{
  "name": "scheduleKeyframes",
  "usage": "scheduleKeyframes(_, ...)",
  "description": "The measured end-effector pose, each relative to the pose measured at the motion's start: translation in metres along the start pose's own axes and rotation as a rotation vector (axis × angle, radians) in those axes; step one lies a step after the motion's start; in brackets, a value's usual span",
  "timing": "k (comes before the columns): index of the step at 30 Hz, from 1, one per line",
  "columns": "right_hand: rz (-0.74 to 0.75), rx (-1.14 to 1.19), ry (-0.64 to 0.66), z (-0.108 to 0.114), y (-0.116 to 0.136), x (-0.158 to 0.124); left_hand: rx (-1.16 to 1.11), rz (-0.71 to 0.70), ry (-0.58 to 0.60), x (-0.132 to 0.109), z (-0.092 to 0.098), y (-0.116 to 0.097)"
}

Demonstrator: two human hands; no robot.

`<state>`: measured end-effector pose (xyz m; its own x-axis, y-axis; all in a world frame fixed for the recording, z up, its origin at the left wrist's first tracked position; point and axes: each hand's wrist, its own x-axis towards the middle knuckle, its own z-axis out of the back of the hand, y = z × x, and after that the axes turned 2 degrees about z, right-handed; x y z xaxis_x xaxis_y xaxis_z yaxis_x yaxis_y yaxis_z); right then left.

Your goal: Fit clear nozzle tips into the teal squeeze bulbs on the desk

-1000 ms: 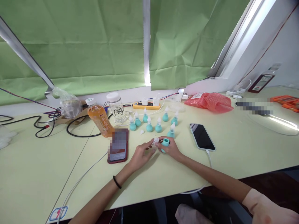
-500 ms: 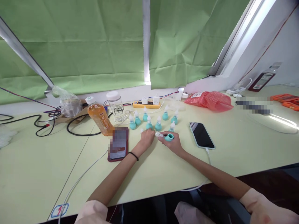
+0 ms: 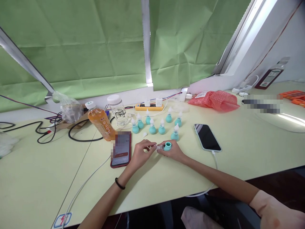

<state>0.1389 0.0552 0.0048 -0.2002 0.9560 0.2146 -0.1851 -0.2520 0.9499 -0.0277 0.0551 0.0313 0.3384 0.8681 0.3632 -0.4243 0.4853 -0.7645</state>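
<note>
My right hand is closed around a teal squeeze bulb, its round open mouth facing up. Its fingertips also pinch a small clear plastic piece. From the left, my left hand meets that piece, thumb and index finger pinched at its whitish tip. Beyond both hands stand several teal bulbs with clear pointed nozzles, like nasal aspirators; the nearest assembled bulb is just past my right hand. A small white cap-like piece lies on the table beyond my left hand.
On the left are a dark red phone, a tilted bottle of orange drink and a clear cup. A charging phone lies on the right. Behind are a yellow power strip and a pink bubble-wrap bag.
My left hand has drawn back toward me from near the bulbs and now pinches the clear piece's tip. My right hand has come slightly nearer with the bulb, uncovering the assembled bulb behind it.
</note>
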Motion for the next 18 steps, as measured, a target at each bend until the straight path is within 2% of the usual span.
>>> scheduleKeyframes(3,-0.022,0.058,0.063,-0.002,0.001,-0.001,0.048,-0.050,0.053,-0.005,-0.004,-0.002)
scheduleKeyframes(6,-0.056,0.111,0.088,-0.002,0.000,-0.001,0.132,-0.123,0.028,-0.006,-0.006,0.001)
scheduleKeyframes(9,-0.076,0.126,0.108,-0.002,-0.001,0.000,0.292,-0.277,-0.020,-0.009,-0.007,0.007)
scheduleKeyframes(13,-0.115,0.124,0.158,0.000,0.000,0.000,0.541,-0.474,-0.011,-0.011,-0.008,0.012)
scheduleKeyframes(18,-0.134,0.143,0.203,0.002,0.003,0.001,0.743,-0.549,-0.028,-0.012,-0.009,0.010)
